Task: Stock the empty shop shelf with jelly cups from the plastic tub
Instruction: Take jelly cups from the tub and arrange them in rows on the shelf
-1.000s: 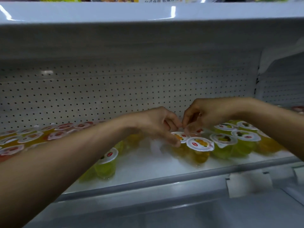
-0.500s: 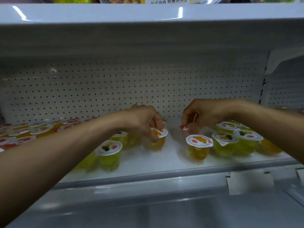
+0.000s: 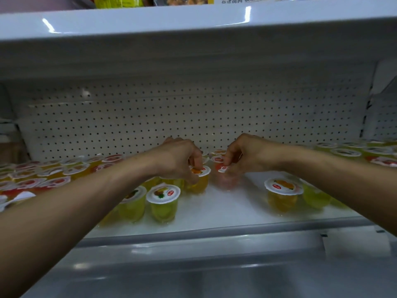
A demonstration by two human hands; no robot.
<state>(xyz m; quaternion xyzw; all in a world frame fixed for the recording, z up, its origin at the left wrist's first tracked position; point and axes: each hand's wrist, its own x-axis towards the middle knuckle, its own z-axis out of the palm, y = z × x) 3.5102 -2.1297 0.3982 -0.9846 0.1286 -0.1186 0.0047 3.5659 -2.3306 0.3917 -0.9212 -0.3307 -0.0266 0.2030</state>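
On the shelf, mid-depth: your left hand [image 3: 178, 160] curls its fingers down over an orange jelly cup [image 3: 198, 179] and pinches its lid rim; the cup stands on the deck.
Right hand: your right hand [image 3: 242, 155] pinches the lid edge of a red jelly cup [image 3: 223, 168]. Its body is blurred, so you cannot tell whether it rests on the deck.
Between the hands: the two held cups sit just beside each other, with a narrow gap showing.
Open room: the bare white shelf deck [image 3: 225, 209] runs from the held cups forward to the front lip [image 3: 214, 235].
Left bound: two green jelly cups [image 3: 163, 201] stand upright near the front, side by side, one partly under your left forearm. Behind them a packed block of red-lidded cups [image 3: 43, 175] reaches the left edge of view.
Right bound: a lone orange cup [image 3: 282, 194] stands upright near the front, with a green cup [image 3: 315, 197] just behind it, beside your right forearm. More cups [image 3: 354, 150] line the far right back.
Back: a few lids [image 3: 219, 152] show behind your fingers, near the pegboard panel [image 3: 193, 117].
Overhead: the upper shelf [image 3: 193, 20] overhangs your hands and carries packets [image 3: 120, 1].
Below: a grey lower shelf [image 3: 214, 282] lies under the lip.
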